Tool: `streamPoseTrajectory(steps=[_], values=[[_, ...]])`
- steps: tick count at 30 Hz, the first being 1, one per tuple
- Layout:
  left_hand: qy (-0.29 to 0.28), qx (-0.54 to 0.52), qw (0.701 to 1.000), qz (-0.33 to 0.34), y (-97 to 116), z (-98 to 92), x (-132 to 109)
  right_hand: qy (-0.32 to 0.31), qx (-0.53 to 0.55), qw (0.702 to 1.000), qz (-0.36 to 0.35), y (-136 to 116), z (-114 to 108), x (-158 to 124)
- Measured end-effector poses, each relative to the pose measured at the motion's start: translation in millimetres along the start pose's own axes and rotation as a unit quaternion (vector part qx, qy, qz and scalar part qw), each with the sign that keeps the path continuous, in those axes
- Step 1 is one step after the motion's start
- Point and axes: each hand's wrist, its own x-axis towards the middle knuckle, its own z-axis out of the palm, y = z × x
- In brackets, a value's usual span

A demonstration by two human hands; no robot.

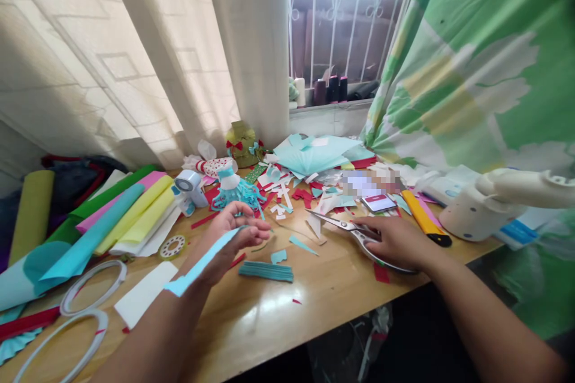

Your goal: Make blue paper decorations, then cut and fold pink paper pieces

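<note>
My left hand (pixel 238 228) is raised over the table with its fingers loosely curled. In it is a strip of light blue paper (pixel 204 260), which trails back over my wrist; the exact grip is partly hidden. My right hand (pixel 395 240) lies around the handles of a pair of silver scissors (pixel 341 224), their blades pointing left. Between the hands lie a stack of teal folded strips (pixel 266 271), a small light blue scrap (pixel 278 257) and a pointed blue scrap (pixel 302 245). A blue fringed paper figure (pixel 234 188) stands behind my left hand.
Rolls of coloured paper (pixel 130 215), tape rings (pixel 92 287) and a white card (pixel 146 291) lie at left. Red, white and blue scraps (pixel 281 185) litter the back. A phone (pixel 378 202), an orange cutter (pixel 420 215) and a white lamp base (pixel 467 215) are at right.
</note>
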Motion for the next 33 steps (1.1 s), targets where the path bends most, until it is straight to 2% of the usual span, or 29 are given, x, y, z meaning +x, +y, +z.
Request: streamPoseTrajectory(steps=[3, 8, 11, 14, 18, 21, 24, 27, 30, 33], values=[[-0.024, -0.07, 0.997, -0.03, -6, 7.6, -4, -0.005, -0.003, 1.0, -0.004, 0, 9, 16], [0.03, -0.136, 0.989, -0.041, -13, 19.4, -8, -0.016, 0.005, 1.0, -0.018, 14, 15, 28], [0.03, -0.168, 0.984, -0.044, -19, 23.5, -10, 0.021, -0.003, 1.0, -0.012, 16, 5, 27], [0.004, -0.185, 0.982, -0.034, -24, 27.1, -12, 0.102, 0.044, 0.993, -0.045, -12, -13, 22], [-0.004, -0.197, 0.98, -0.031, -27, 30.6, -13, 0.122, 0.193, 0.959, -0.171, -93, -19, 17], [0.01, -0.193, 0.981, -0.031, -30, 31.2, -12, 0.088, 0.257, 0.942, -0.197, -142, -8, 17], [0.011, -0.173, 0.984, -0.041, -34, 31.0, -11, 0.019, 0.312, 0.934, -0.176, -159, 5, 22], [0.03, -0.16, 0.985, -0.048, -35, 29.5, -9, -0.037, 0.357, 0.924, -0.133, -151, 12, 28], [0.061, -0.14, 0.987, -0.052, -33, 25.0, -6, -0.099, 0.418, 0.9, -0.073, -136, 14, 33], [0.091, -0.12, 0.986, -0.066, -30, 18.6, -3, -0.129, 0.439, 0.888, -0.033, -119, 14, 35]])
